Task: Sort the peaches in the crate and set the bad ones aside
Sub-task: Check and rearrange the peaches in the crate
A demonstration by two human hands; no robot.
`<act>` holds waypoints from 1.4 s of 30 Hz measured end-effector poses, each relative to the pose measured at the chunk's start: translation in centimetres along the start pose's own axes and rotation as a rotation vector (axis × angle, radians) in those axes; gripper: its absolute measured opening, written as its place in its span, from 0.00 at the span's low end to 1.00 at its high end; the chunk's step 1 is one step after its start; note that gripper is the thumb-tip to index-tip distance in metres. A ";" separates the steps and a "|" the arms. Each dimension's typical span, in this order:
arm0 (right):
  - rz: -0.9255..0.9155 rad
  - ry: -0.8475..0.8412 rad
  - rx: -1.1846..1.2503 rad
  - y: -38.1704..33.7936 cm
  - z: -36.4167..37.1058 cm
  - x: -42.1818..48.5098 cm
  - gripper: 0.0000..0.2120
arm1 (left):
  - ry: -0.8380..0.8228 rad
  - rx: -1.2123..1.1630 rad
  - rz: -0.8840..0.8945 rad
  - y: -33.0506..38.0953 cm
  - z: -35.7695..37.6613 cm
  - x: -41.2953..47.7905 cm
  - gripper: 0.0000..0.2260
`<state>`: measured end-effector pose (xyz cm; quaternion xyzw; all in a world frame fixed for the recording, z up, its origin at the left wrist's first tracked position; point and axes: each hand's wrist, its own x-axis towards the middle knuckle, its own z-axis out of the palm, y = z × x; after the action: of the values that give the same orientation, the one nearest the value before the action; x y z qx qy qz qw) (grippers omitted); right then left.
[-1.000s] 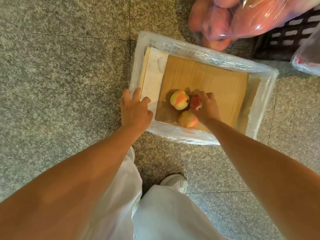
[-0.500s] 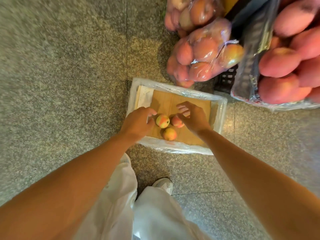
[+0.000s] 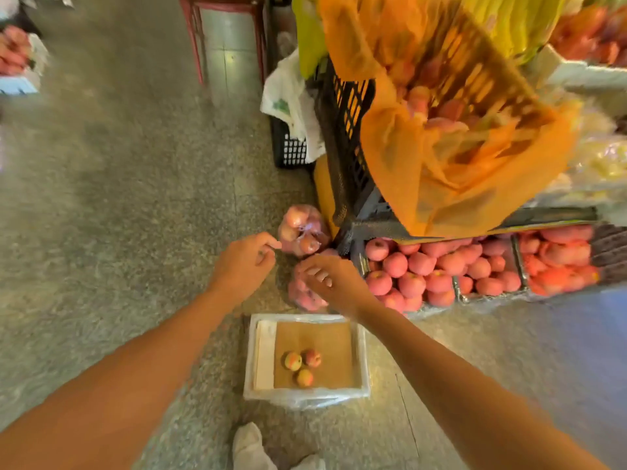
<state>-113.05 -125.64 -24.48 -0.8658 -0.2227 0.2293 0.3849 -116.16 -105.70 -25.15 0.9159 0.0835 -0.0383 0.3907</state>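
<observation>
Three small peaches [image 3: 302, 362] lie together on cardboard inside a white foam box [image 3: 249, 361] on the floor near my feet. My left hand [image 3: 246, 262] hangs above the floor beyond the box, fingers loosely curled, holding nothing. My right hand [image 3: 330, 279] is raised beside it, fingers apart and empty, over a clear bag of peaches [image 3: 302, 232]. A black crate [image 3: 342, 137] lined with orange plastic [image 3: 451, 164] and holding peaches stands tilted at the upper right. Under it, low trays are packed with several pink peaches [image 3: 441, 269].
A second bag of peaches [image 3: 303, 293] lies partly under my right hand. White plastic bags [image 3: 291, 103] hang on a black crate behind. A red-framed stool [image 3: 224, 35] stands at the back. Granite floor spreads to the left. My shoes [image 3: 251, 446] show at the bottom.
Both hands have lifted out of the foam box and moved away toward the bagged peaches. The third peach stays in the box. The view has pulled back and up.
</observation>
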 end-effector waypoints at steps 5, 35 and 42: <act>-0.198 0.191 0.040 -8.8 -10.5 -1.2 0.07 | 0.167 -0.021 0.172 9.5 -7.6 3.0 0.07; -0.064 0.143 -0.362 4.9 -45.6 18.5 0.17 | 0.004 0.229 0.019 30.3 -1.3 32.2 0.08; 0.041 0.206 -0.453 5.9 -43.8 23.8 0.17 | -0.121 0.472 0.166 27.9 -1.7 40.2 0.12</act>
<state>-68.02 -140.56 -8.15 -0.9532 -0.2102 0.0917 0.1970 -71.57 -118.54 -9.65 0.9815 -0.0270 -0.0793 0.1722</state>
